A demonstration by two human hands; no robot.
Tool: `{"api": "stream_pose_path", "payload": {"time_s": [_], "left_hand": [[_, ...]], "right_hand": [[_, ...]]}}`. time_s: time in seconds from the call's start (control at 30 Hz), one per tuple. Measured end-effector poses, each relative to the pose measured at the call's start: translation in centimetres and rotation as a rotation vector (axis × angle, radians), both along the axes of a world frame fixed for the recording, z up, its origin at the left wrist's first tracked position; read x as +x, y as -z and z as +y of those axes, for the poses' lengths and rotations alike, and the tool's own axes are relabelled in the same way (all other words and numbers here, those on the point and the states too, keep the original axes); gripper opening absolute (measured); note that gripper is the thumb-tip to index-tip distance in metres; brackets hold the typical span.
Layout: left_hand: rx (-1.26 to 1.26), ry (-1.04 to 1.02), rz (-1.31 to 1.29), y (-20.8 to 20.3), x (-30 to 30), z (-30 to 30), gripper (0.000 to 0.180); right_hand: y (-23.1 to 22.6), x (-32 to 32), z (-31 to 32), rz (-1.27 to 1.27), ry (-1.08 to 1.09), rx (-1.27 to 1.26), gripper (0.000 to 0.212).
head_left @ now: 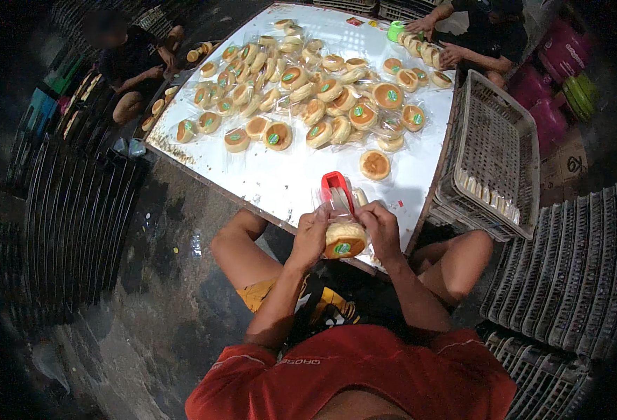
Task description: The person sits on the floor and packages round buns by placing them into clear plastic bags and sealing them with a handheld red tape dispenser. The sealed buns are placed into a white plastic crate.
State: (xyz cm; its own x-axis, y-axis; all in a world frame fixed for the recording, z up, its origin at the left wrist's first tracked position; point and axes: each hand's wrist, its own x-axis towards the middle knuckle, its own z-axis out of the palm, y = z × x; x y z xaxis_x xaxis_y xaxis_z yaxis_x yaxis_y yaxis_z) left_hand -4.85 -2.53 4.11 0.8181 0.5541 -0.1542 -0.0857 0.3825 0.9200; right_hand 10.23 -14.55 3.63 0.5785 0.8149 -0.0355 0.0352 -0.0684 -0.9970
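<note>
Between my two hands is a round browned bun (345, 246) in a clear plastic bag with a green label. My left hand (310, 236) is closed on the bag's left side. My right hand (381, 229) pinches the bag at its upper right. Just beyond the bun, a red tape-dispenser-like holder (335, 183) stands on the white table (259, 185), with the bag's upper end against it. A pale bun (359, 197) lies partly hidden to the right of the holder. Farther on rests a single browned bun (374, 165) in clear plastic.
A heap of bagged buns (294, 77) covers the far part of the table. Grey plastic crates (494, 150) stand at the table's right, with stacked crates (567, 273) nearer. Across the table a co-worker's hands (452, 54) handle a row of buns; another person (137, 63) sits far left.
</note>
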Motion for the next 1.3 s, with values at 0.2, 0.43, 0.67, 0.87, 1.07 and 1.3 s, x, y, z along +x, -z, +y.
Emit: {"api": "stream_pose_path", "payload": {"time_s": [0.2, 0.43, 0.67, 0.87, 1.07, 1.3], "left_hand": [[0.255, -0.140, 0.088, 0.2, 2.0, -0.2, 0.032], [-0.376, -0.178, -0.083, 0.8, 3.5, -0.4, 0.017], [0.463, -0.094, 0.244, 0.7, 2.8, -0.6, 0.029], [0.485, -0.136, 0.245, 0.3, 2.7, -0.9, 0.028], [0.313, -0.268, 0.209, -0.8, 2.5, -1.2, 0.030], [0.223, -0.229, 0.202, 1.4, 2.7, 0.0, 0.030]], "right_hand": [[-0.4, -1.7, 0.2, 0.028, 0.013, 0.100, 0.018], [1.4, -1.6, 0.4, 0.409, 0.040, 0.166, 0.017], [2.5, -1.0, 1.3, 0.173, 0.218, 0.051, 0.014], [2.3, -1.4, 1.4, 0.220, 0.252, 0.212, 0.013], [2.0, 0.5, 1.9, -0.348, 0.069, 0.053, 0.021], [3.0, 1.5, 2.4, 0.081, -0.001, -0.077, 0.010]]}}
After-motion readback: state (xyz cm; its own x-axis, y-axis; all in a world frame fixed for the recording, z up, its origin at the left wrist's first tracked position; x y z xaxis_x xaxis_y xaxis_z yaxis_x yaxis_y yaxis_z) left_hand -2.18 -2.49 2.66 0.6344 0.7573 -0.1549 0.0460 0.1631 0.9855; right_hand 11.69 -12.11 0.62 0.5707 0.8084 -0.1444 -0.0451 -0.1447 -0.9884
